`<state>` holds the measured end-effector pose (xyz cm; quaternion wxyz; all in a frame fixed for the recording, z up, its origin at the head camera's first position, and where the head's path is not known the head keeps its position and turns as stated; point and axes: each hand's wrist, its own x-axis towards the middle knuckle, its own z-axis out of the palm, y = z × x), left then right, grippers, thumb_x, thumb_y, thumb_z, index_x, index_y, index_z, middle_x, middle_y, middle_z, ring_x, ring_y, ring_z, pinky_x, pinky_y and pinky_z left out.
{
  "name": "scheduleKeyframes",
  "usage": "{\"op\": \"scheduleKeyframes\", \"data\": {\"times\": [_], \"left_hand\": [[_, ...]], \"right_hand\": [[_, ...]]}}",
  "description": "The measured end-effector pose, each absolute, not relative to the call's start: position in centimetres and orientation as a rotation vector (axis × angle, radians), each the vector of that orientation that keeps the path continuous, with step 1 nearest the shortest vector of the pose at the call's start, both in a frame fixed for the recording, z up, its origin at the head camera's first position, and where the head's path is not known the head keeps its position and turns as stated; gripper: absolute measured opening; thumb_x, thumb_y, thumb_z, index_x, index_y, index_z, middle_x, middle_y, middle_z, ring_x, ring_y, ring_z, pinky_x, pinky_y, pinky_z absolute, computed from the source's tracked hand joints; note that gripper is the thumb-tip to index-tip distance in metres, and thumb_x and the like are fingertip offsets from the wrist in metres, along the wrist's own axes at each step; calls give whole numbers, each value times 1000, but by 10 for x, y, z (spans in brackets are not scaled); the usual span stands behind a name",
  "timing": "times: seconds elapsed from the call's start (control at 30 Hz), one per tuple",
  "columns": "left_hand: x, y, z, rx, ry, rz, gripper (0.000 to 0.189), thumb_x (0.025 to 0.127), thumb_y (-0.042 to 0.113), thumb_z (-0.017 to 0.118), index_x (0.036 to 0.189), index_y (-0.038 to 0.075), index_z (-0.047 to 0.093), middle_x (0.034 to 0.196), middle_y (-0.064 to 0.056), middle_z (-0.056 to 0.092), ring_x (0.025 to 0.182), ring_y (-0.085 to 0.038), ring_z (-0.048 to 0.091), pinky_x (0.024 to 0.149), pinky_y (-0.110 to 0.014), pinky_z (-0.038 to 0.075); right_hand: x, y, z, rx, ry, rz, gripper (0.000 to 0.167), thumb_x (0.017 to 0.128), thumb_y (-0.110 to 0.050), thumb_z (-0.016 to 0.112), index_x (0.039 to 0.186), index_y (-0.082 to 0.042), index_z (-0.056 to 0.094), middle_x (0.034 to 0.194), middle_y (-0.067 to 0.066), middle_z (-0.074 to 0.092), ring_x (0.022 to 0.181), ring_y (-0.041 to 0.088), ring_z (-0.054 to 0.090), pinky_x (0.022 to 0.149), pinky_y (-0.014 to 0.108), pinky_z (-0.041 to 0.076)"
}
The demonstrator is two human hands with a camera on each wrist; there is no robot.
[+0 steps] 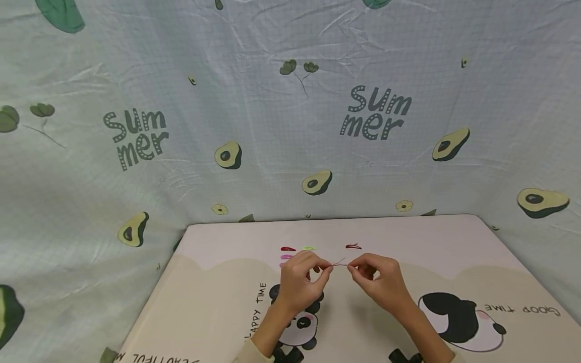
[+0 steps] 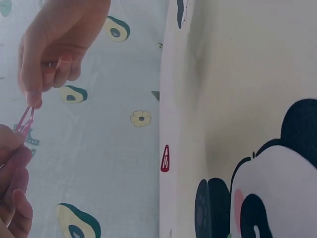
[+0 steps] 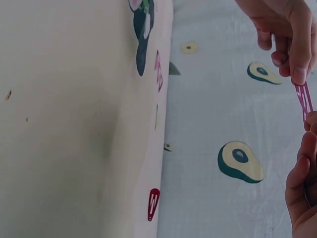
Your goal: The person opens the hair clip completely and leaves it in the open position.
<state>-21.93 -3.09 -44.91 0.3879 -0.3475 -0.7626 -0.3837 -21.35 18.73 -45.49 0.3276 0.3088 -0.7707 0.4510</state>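
Observation:
A pink snap hair clip [image 1: 339, 264] is held up over the table between both hands. My left hand [image 1: 301, 277] pinches one end of it between thumb and forefinger. The opposite end sits in the pinch of my right hand [image 1: 380, 282]. In the head view a thin strip of the clip sticks up from its frame. The left wrist view shows the pink clip [image 2: 26, 121] partly covered by the fingertips, and the right wrist view shows its slotted length [image 3: 303, 99].
Beyond the left hand lie a red clip [image 1: 288, 249], a green clip [image 1: 309, 248] and a pink clip [image 1: 286, 257]; the hand partly covers this group. Another red clip [image 1: 353, 246] lies behind the right hand. The printed table [image 1: 218, 302] meets a hanging avocado-print sheet [image 1: 272, 121].

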Motion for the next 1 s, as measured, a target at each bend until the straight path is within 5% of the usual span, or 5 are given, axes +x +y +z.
{"op": "scheduleKeyframes", "data": {"times": [0.4, 0.67, 1.0], "left_hand": [[-255, -3, -466, -736, -2142, -1028, 4, 87, 17, 82, 86, 14, 80, 76, 3, 74, 66, -12, 64, 63, -13, 47], [-284, 19, -480, -573, -2506, -1008, 6, 90, 25, 80, 87, 19, 83, 81, 6, 76, 70, -6, 62, 63, -13, 41], [-304, 41, -499, -411, -2761, -910, 6, 89, 25, 79, 86, 21, 83, 79, 7, 75, 71, -8, 62, 60, -22, 41]], "right_hand": [[-237, 206, -464, 635, -2197, 1109, 23, 77, 6, 83, 80, -13, 73, 62, -10, 57, 55, -3, 48, 52, 16, 45], [-267, 224, -473, 394, -2588, 1095, 3, 87, -8, 78, 85, -9, 77, 67, -5, 63, 59, 4, 51, 56, 24, 43], [-296, 231, -483, 209, -2912, 991, 9, 87, -17, 74, 83, -10, 76, 67, -1, 63, 61, 13, 53, 54, 30, 40]]}}
